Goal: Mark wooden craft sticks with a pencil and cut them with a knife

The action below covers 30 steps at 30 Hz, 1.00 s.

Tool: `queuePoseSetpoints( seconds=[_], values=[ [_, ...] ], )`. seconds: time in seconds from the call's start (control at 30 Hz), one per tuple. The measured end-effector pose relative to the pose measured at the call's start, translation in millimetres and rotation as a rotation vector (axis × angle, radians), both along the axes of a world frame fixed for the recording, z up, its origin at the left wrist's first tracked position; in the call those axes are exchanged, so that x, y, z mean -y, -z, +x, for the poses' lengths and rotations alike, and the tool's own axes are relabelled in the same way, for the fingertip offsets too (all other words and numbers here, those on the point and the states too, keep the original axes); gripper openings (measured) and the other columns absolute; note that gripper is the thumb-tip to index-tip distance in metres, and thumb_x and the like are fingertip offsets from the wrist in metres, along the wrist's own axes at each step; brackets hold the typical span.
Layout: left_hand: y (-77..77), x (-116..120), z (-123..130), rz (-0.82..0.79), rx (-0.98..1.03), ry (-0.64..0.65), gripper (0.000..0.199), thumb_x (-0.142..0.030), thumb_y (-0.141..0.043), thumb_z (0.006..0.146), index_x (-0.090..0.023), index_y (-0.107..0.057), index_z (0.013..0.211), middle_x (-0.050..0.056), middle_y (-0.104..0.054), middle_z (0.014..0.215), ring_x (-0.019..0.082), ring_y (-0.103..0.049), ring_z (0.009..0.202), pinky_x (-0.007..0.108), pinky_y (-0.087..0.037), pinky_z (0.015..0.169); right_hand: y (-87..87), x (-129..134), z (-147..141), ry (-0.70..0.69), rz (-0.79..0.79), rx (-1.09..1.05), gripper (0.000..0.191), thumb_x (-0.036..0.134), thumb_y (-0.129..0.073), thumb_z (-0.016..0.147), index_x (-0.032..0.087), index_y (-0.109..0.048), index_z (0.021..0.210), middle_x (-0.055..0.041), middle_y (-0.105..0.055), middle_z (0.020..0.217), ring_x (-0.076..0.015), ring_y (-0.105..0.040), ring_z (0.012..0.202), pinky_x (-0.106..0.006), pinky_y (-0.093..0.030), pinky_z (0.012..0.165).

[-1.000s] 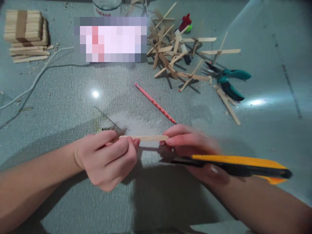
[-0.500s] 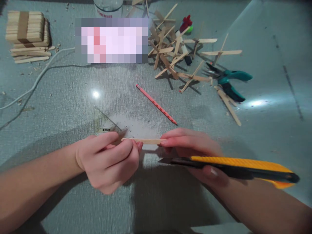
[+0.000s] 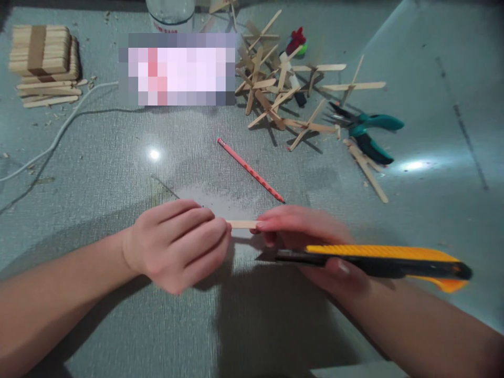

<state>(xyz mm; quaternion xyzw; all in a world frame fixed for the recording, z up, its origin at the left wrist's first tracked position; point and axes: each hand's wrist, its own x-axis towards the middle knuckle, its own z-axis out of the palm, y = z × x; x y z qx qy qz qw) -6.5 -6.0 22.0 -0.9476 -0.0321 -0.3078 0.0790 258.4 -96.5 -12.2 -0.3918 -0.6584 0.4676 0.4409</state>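
A pale wooden craft stick [image 3: 243,224] spans the gap between my two hands above the table. My left hand [image 3: 183,244] is closed around its left part, and the fingers hide that end. The fingertips of my right hand [image 3: 311,226] pinch the stick's right end. That same hand also holds a yellow and black utility knife [image 3: 386,260] under the thumb, its blade bare and pointing left, below the stick. Just beyond my hands lies a red pencil [image 3: 252,170]. A thin dark strip [image 3: 165,186] runs partly beneath my left hand.
Crossed craft sticks [image 3: 271,105] lie heaped at the back right, near teal-handled pliers [image 3: 378,123]. Bundled craft sticks [image 3: 39,50] are stacked at the far left. A white cable [image 3: 59,134] leads to a blurred-out object [image 3: 181,68], with a glass jar [image 3: 171,13] behind.
My left hand has turned and slid a little right along the stick, covering its left end. My right hand keeps its hold, and the knife has shifted slightly left and up.
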Motion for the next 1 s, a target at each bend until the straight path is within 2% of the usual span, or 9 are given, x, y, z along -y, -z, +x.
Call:
queuePoseSetpoints(
  seconds=[0.13,0.27,0.37,0.47,0.6,0.73,0.83,1.0],
  values=[
    [15.3,-7,5,-0.279,-0.009,-0.055,0.015,-0.014,-0.056,0.101,-0.016,-0.071,0.101,0.007,-0.082,0.101,0.014,-0.074,0.074,0.027,-0.062,0.068,0.9,-6,-11,0.187,-0.148,-0.194,0.051,0.065,-0.056,0.093,0.026,-0.076,0.117,-0.0075,-0.069,0.095,-0.0227,-0.06,0.077,-0.036,-0.051,0.064],
    [25.3,-13,6,-0.564,-0.131,-0.149,0.022,-0.014,-0.05,0.103,-0.02,-0.072,0.103,0.0,-0.082,0.097,0.013,-0.074,0.079,0.029,-0.055,0.073,4.0,-7,-14,0.36,-0.014,-0.161,0.037,0.058,-0.061,0.092,0.026,-0.075,0.101,-0.0077,-0.064,0.093,-0.0238,-0.059,0.083,-0.037,-0.052,0.068],
    [28.4,-16,7,-0.658,-0.19,-0.168,0.024,-0.017,-0.05,0.106,-0.021,-0.073,0.102,-0.002,-0.081,0.094,0.013,-0.074,0.082,0.03,-0.052,0.08,2.4,-5,-12,0.248,0.074,-0.01,0.027,0.049,-0.059,0.098,0.027,-0.072,0.106,-0.0064,-0.07,0.096,-0.0233,-0.066,0.087,-0.038,-0.056,0.073],
    [30.7,-16,8,-0.656,-0.191,-0.171,0.021,-0.022,-0.052,0.107,-0.021,-0.073,0.106,-0.001,-0.081,0.099,0.014,-0.073,0.086,0.032,-0.049,0.084,-2.5,-6,-12,0.132,0.144,0.183,0.019,0.037,-0.059,0.101,0.029,-0.07,0.114,-0.0058,-0.076,0.102,-0.0238,-0.074,0.093,-0.039,-0.061,0.08],
    [32.2,-15,11,-0.65,-0.188,-0.231,0.017,-0.025,-0.057,0.106,-0.02,-0.072,0.111,0.003,-0.079,0.109,0.018,-0.071,0.094,0.033,-0.049,0.085,-4.2,-8,-16,0.195,0.15,0.299,0.018,0.023,-0.068,0.095,0.031,-0.071,0.111,-0.0032,-0.08,0.101,-0.0223,-0.077,0.089,-0.038,-0.064,0.081],
    [31.6,-15,11,-0.714,-0.211,-0.245,0.019,-0.022,-0.055,0.104,-0.02,-0.075,0.103,0.005,-0.076,0.115,0.019,-0.067,0.097,0.035,-0.05,0.089,0.5,-7,-19,0.255,0.15,0.309,0.021,0.024,-0.077,0.091,0.033,-0.072,0.11,-0.0019,-0.08,0.099,-0.0225,-0.078,0.085,-0.04,-0.065,0.079],
    [31.4,-16,10,-0.746,-0.192,-0.259,0.022,-0.019,-0.055,0.103,-0.021,-0.077,0.1,0.006,-0.074,0.11,0.019,-0.065,0.096,0.036,-0.05,0.088,1.1,-9,-19,0.247,0.117,0.328,0.021,0.024,-0.077,0.091,0.034,-0.073,0.11,-0.0012,-0.081,0.1,-0.0236,-0.079,0.087,-0.042,-0.066,0.08],
    [31.3,-19,10,-0.84,-0.177,-0.28,0.02,-0.018,-0.061,0.099,-0.023,-0.079,0.092,0.002,-0.073,0.095,0.017,-0.063,0.086,0.034,-0.047,0.082,-2.3,-17,-16,0.18,0.099,0.367,0.019,0.023,-0.071,0.095,0.034,-0.074,0.111,-0.0007,-0.083,0.099,-0.0227,-0.08,0.085,-0.038,-0.067,0.075]
  ],
)
